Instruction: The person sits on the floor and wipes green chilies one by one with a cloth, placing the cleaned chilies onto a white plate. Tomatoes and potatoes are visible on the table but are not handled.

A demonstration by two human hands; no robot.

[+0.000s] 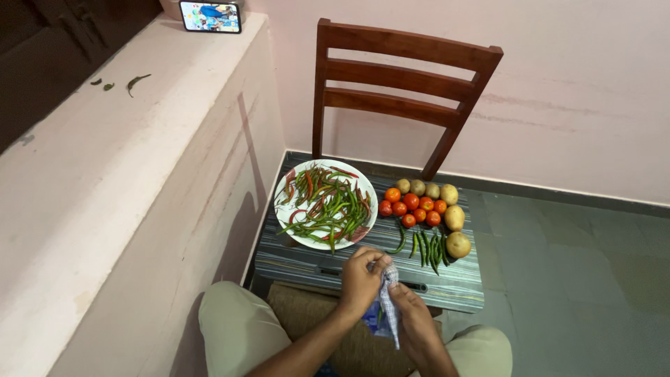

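Both hands met at 6 o'clock, just below the striped board (pixel 307 262). The left hand (pixel 361 279) and right hand (pixel 412 318) pinched a checked cloth (pixel 389 307) between closed fingers. A plate (pixel 287 183) of chillies (pixel 328 206) lay at 11 o'clock, tomatoes (pixel 412 206) at 12.

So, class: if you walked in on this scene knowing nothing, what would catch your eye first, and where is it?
First, the white plate heaped with green and red chillies on the striped stool top, left of centre. Beside it, to the right, sit bright red tomatoes, potatoes and a few loose green chillies. Nearest the camera, the left hand and right hand pinch a small checked cloth between them.
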